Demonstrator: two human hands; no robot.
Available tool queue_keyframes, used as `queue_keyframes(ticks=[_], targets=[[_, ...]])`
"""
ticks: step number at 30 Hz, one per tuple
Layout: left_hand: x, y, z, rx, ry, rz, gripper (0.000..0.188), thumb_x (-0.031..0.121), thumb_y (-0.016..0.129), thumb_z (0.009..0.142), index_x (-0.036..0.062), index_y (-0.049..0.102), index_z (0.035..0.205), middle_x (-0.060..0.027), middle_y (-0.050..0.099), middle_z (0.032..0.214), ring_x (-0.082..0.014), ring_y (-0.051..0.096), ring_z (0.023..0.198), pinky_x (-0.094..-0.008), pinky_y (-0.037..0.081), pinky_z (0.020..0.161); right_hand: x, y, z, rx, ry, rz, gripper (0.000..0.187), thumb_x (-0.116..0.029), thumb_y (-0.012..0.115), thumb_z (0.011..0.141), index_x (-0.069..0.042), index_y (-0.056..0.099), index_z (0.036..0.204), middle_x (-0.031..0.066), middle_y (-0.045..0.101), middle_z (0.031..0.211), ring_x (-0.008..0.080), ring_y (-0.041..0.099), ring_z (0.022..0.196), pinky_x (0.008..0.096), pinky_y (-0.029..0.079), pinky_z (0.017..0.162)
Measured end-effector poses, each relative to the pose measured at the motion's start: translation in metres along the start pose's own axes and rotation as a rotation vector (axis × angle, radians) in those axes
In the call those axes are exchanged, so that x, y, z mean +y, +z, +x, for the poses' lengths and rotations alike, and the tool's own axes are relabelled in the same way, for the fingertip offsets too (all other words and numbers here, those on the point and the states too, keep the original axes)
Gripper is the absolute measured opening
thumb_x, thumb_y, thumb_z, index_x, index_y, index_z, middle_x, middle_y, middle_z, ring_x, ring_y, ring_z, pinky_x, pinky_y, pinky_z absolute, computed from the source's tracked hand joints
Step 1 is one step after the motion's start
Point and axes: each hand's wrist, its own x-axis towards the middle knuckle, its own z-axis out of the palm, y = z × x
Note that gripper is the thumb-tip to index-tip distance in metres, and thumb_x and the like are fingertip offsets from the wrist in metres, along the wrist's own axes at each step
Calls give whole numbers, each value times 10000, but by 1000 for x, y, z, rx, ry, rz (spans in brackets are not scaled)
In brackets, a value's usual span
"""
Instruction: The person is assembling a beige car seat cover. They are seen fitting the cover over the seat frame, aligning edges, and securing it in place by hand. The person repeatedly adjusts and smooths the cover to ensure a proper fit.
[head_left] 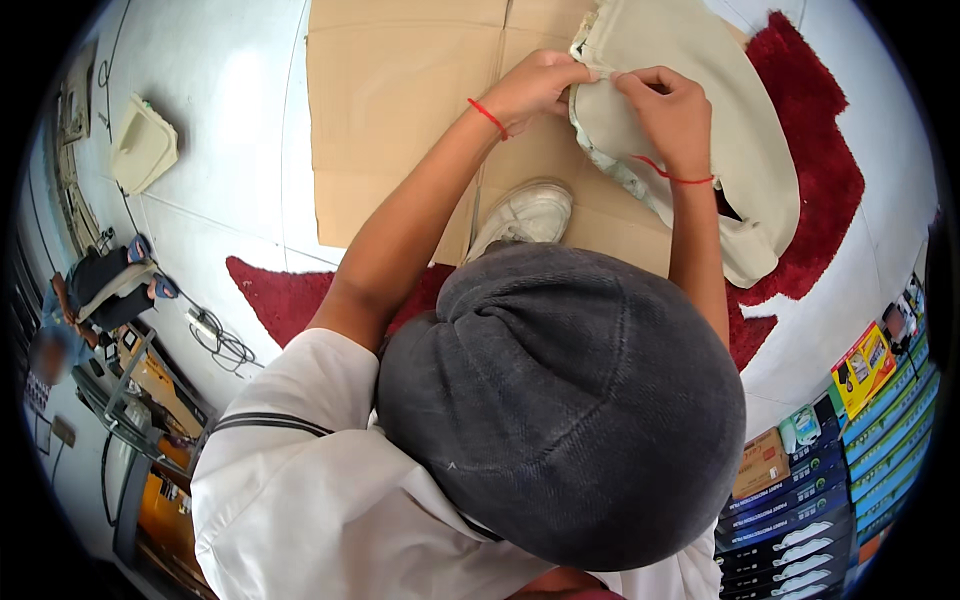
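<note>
A beige upholstery cover (690, 40) with a rough, ragged inner edge lies at the upper right, partly on flattened cardboard (400, 110). My left hand (535, 92) is closed on its edge, thumb stretched toward the right. Beside it, my right hand (672, 112) pinches the same edge between thumb and fingers, the other fingers curled. The two thumbs nearly meet. Whether a small item sits between the fingertips is hidden. A dark slit shows in the cover below my right wrist.
A maroon rug (815, 150) spreads under the cover. A white shoe (525, 215) stands on the cardboard. Left are a beige moulded part (145, 145), coiled cable (220, 340) and a seated person (95, 290). Stacked boxes (790, 500) stand right; a dark grey cap (560, 400) blocks the lower middle.
</note>
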Motion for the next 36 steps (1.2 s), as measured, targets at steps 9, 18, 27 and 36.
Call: queue_keyframes(ticks=[9, 18, 27, 36], targets=[[-41, -7, 18, 227, 73, 341, 288, 243, 606, 937, -23, 701, 878, -6, 648, 736, -102, 547, 640, -316, 440, 581, 10, 23, 19, -141, 22, -68, 376, -377, 802, 725, -60, 796, 927, 81, 774, 846, 190, 711, 742, 319, 574, 729], [-51, -18, 4, 62, 21, 260, 256, 205, 598, 980, -27, 692, 1035, 3, 667, 861, -64, 561, 737, -256, 440, 614, 14, 55, 31, -224, -12, -302, 396, -419, 794, 680, -81, 734, 878, 88, 727, 785, 274, 705, 744, 379, 564, 694], [-73, -28, 6, -10, 84, 186, 217, 148, 575, 979, -5, 661, 1106, -18, 680, 891, -97, 612, 750, -273, 516, 653, 53, 64, -14, 62, -522, -381, 353, -323, 744, 790, -126, 729, 1082, 59, 737, 1121, 278, 675, 1038, 447, 501, 877], [-63, -27, 4, -11, -73, 2, 282, 204, 572, 994, 37, 624, 1215, -40, 677, 1015, -139, 665, 916, -321, 580, 776, 48, 63, -30, 161, -664, -559, 408, -309, 758, 836, -132, 720, 1202, 28, 730, 1190, 247, 669, 1072, 440, 481, 906]])
